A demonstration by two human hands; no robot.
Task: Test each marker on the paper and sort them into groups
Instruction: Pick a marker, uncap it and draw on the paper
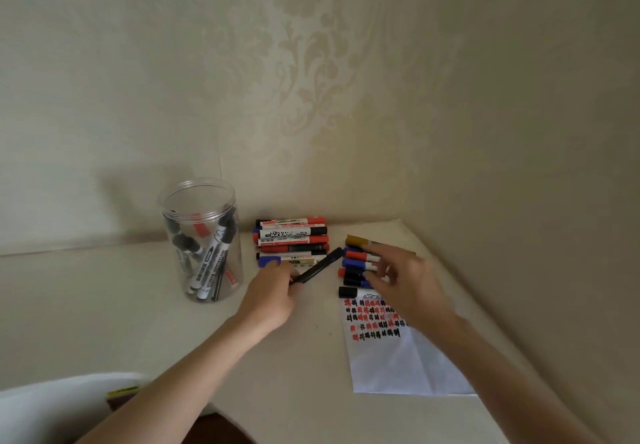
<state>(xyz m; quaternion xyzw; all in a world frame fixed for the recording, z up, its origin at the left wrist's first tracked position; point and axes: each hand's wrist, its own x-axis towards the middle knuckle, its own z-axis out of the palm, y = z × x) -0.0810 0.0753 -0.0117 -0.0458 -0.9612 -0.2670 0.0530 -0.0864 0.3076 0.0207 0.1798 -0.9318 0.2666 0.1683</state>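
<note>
Nearest me the paper [398,364] lies flat on the tabletop [104,305], lower half blank, upper half filled with rows of red and black test scribbles. My left hand [273,296] has its fingers curled round a black marker [317,270], held at the near end, barrel slanting up and right with the far end in the gap between the two piles. I can't tell if the cap is on. My right hand [408,282] hovers over the right-hand group [356,263] just beyond the paper's top edge, fingers spread and loosely bent, holding nothing that I can see; it's blurred, and it hides part of that pile. Step in hand, I judge: the black marker gets tested or sorted. If testing, I'd bring the tip to the blank lower part of the paper, short stroke clear of the old marks so the result reads. If it's already tested, lay it parallel to its pile so nothing rolls. Keep the right hand's fingers off the stacked markers; a nudge could scatter them onto the paper. Farther back the left-hand group [294,239] sits stacked near the wall, red, black and blue caps. Left of it the clear jar [201,239] stands upright, open, several untested markers inside. Plenty left.
</note>
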